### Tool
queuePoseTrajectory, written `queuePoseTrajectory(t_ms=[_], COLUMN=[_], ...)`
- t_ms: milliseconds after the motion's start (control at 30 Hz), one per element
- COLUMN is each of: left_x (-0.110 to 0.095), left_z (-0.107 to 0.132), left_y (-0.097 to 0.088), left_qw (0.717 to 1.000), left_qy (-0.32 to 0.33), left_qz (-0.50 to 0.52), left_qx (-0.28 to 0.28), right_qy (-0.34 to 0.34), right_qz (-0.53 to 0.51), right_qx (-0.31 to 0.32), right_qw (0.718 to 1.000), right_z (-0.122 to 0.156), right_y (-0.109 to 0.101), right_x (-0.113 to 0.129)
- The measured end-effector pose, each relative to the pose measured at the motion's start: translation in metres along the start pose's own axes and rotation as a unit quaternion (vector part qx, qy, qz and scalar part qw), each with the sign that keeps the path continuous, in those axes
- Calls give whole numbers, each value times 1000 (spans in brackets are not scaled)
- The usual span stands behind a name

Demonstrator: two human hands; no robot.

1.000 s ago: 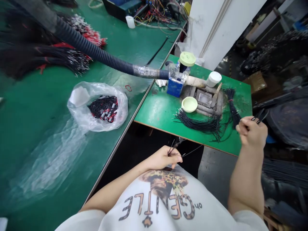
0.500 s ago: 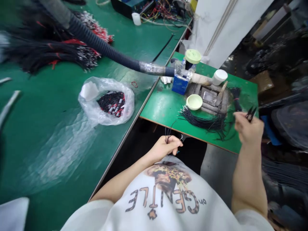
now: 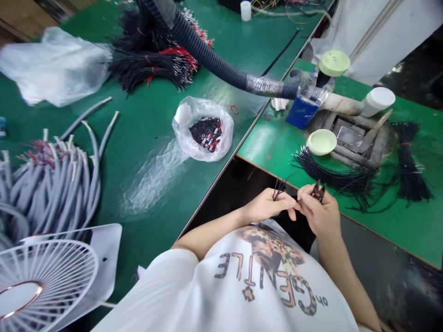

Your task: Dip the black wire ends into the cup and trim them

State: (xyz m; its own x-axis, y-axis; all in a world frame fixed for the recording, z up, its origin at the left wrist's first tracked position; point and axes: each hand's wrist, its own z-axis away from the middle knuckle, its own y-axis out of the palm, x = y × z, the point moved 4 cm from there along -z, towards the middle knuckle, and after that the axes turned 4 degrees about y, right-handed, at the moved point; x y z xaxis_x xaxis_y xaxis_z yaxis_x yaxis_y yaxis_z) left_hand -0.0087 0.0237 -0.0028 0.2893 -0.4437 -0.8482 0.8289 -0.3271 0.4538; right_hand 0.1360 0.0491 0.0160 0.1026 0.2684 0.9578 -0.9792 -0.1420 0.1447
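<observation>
My left hand is closed around a few thin black wires, whose loose ends stick up above the fingers. My right hand meets it fingertip to fingertip, in front of my shirt. A small dark pair of cutters lies in the right palm, its two pointed tips upward. The right thumb and forefinger also pinch by the left fingertips; a wire seems to run between them, but the fingers hide most of it. Just beyond the hands, a bundle of black wires with stripped ends lies on the green side table.
A soot-stained solder pot stands behind a pale green bowl, under a ribbed extraction hose. A tied black wire bundle lies right. Leftward are a plastic bag of small parts, grey cables and a white fan.
My right hand has come leftward from the wire bundle at the far right to my left hand, still carrying the cutters. The view has swung left, showing the grey cables and fan.
</observation>
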Motion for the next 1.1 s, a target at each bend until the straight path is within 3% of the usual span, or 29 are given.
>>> queuePoseTrajectory(t_ms=[133, 333, 700, 867, 1000, 1100], left_x=[2, 0, 5, 17, 34, 46], left_z=[2, 3, 3, 3, -8, -18], left_y=[-2, 1, 0, -9, -26, -42], left_qw=[999, 996, 995, 999, 999, 998], left_qy=[-9, -19, -9, 0, -37, -49], left_qz=[-42, -48, -53, -25, 16, 27], left_qx=[33, 70, 85, 32, -8, -42], right_qy=[23, 71, 27, -33, -84, -164], right_qz=[-70, -75, -20, 8, 3, 13], right_qx=[-22, -43, -58, -84, -103, -116], right_qw=[997, 994, 998, 996, 991, 979], right_z=[-10, -20, -18, -5, 17, 45], right_y=[4, 8, 13, -3, -20, -33], right_x=[12, 12, 13, 32, 62, 90])
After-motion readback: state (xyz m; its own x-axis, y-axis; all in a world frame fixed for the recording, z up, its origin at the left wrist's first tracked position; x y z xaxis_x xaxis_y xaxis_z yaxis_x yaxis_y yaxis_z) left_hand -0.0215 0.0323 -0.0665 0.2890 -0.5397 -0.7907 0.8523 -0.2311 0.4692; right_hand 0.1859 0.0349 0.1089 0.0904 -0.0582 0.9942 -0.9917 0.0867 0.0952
